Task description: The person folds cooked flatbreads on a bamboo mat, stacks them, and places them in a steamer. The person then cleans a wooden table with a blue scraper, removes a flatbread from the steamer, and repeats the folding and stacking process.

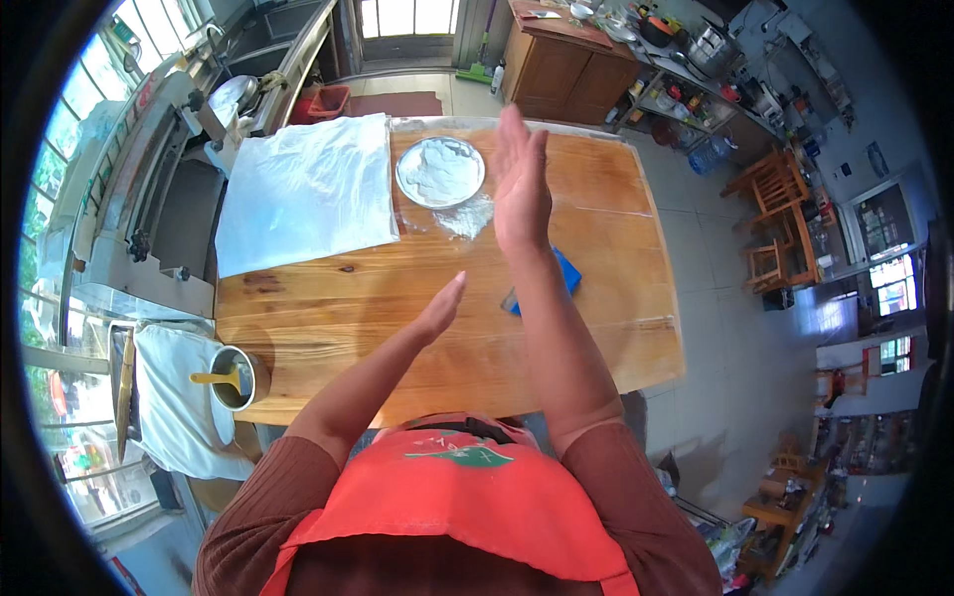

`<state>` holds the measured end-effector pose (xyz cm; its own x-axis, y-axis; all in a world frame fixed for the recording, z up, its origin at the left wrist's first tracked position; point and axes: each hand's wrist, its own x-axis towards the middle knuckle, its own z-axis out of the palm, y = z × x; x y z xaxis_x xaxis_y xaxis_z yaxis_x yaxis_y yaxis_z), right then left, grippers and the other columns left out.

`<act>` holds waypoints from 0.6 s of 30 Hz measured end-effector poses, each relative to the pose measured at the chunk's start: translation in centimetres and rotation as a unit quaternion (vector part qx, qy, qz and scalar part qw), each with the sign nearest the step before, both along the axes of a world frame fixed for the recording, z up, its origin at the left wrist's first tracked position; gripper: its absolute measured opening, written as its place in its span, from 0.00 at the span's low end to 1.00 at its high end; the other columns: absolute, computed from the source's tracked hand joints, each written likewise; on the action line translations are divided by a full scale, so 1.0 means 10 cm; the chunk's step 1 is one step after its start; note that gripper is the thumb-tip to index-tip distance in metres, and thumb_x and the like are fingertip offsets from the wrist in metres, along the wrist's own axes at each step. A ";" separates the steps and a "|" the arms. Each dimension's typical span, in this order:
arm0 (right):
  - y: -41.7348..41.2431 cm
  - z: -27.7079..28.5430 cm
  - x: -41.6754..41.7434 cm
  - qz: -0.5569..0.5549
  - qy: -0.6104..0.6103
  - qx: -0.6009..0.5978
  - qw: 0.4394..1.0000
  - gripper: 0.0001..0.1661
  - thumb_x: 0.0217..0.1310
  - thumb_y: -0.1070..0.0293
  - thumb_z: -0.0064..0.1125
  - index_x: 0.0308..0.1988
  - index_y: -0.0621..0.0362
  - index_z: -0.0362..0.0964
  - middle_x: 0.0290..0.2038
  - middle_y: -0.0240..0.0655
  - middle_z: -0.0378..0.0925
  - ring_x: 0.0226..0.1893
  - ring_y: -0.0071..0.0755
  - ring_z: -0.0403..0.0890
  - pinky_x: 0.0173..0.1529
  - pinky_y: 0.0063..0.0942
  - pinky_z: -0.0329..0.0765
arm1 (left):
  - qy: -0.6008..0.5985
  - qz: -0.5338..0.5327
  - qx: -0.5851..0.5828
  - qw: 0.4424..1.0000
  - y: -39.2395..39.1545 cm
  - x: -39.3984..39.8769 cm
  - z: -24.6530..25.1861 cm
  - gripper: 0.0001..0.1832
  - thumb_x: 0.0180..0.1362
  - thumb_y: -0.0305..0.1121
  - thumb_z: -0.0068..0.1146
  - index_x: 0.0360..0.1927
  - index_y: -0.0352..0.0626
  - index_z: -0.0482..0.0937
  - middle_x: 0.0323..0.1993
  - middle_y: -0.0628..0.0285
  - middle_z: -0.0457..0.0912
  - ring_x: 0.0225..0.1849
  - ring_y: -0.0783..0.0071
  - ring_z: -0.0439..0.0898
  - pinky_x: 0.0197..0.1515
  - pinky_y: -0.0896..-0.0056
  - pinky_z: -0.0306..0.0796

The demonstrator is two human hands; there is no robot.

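Note:
My left hand [443, 307] is held over the middle of the wooden table [335, 320], holding nothing, its fingers extended and seen edge-on. My right hand [522, 182] is raised farther forward, empty, with the thumb apart from the fingers. Left of my right hand, a round metal bowl of white powder [440, 172] stands on the table, and loose white powder [467, 216] lies beside it. A blue object [566, 273] is partly hidden under my right forearm. White plastic sheeting [313, 190] covers the table's far left part.
A metal pot [257, 378] with a yellow-handled tool [216, 378] stands at the near left corner. A large metal machine [141, 201] adjoins the left edge. Beyond the table are a red basket [329, 102], a wooden cabinet [559, 74] and a green broom [477, 73]. Wooden chairs [775, 182] stand at right.

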<state>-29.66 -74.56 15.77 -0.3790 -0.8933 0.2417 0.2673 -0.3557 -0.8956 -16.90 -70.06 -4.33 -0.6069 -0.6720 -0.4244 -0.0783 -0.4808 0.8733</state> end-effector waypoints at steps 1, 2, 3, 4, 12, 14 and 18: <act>0.11 0.08 -0.02 -0.068 0.176 -0.050 0.981 0.38 0.74 0.47 0.38 0.71 0.62 0.53 0.73 0.47 0.56 0.74 0.45 0.55 0.76 0.44 0.45 | 0.091 0.023 0.031 0.995 -0.08 -0.07 0.16 0.44 0.71 0.63 0.35 0.75 0.37 0.51 0.75 0.48 0.56 0.75 0.52 0.56 0.76 0.55 0.46; 0.21 -0.15 -0.01 -0.052 0.305 -0.015 0.951 0.35 0.75 0.53 0.40 0.72 0.62 0.53 0.73 0.46 0.55 0.74 0.43 0.55 0.76 0.44 0.47 | 0.180 0.049 0.064 0.980 -0.25 -0.15 0.33 0.43 0.71 0.64 0.34 0.75 0.38 0.52 0.74 0.48 0.57 0.74 0.52 0.58 0.76 0.55 0.48; 0.28 -0.39 0.06 -0.032 0.427 0.001 0.904 0.32 0.75 0.60 0.42 0.72 0.62 0.53 0.74 0.46 0.54 0.74 0.41 0.55 0.75 0.44 0.49 | 0.265 0.083 0.098 0.956 -0.40 -0.17 0.61 0.43 0.71 0.64 0.33 0.75 0.38 0.53 0.73 0.48 0.59 0.73 0.53 0.60 0.75 0.55 0.51; 0.52 -1.13 -0.07 -0.019 0.557 -0.015 0.830 0.35 0.70 0.60 0.51 0.71 0.57 0.55 0.72 0.45 0.58 0.73 0.46 0.59 0.75 0.56 0.44 | 0.351 0.093 0.140 0.921 -0.52 -0.33 0.95 0.42 0.71 0.64 0.32 0.74 0.39 0.54 0.72 0.48 0.61 0.72 0.53 0.62 0.74 0.54 0.53; 1.97 -2.41 -1.73 0.004 0.704 0.227 0.672 0.44 0.57 0.66 0.59 0.72 0.47 0.54 0.75 0.43 0.50 0.75 0.52 0.51 0.74 0.61 0.46 | 0.040 0.227 -0.161 0.960 -0.64 1.19 1.09 0.27 0.73 0.53 0.41 0.56 0.39 0.78 0.44 0.55 0.83 0.46 0.68 0.82 0.52 0.66 0.74; 1.94 -2.26 -2.14 0.020 0.798 0.223 0.560 0.46 0.55 0.73 0.58 0.72 0.43 0.55 0.75 0.40 0.50 0.76 0.49 0.47 0.77 0.57 0.42 | -0.176 0.267 -0.126 0.939 -0.05 1.56 0.45 0.21 0.70 0.48 0.50 0.46 0.38 0.82 0.35 0.62 0.84 0.36 0.75 0.81 0.42 0.73 0.75; 1.56 -2.18 -2.48 0.050 0.912 0.088 0.397 0.52 0.53 0.72 0.60 0.74 0.42 0.47 0.75 0.36 0.51 0.76 0.47 0.48 0.77 0.59 0.40 | -0.146 0.442 0.063 0.883 1.71 2.01 -0.51 0.13 0.68 0.38 0.50 0.37 0.41 0.80 0.29 0.64 0.82 0.30 0.75 0.81 0.34 0.72 0.75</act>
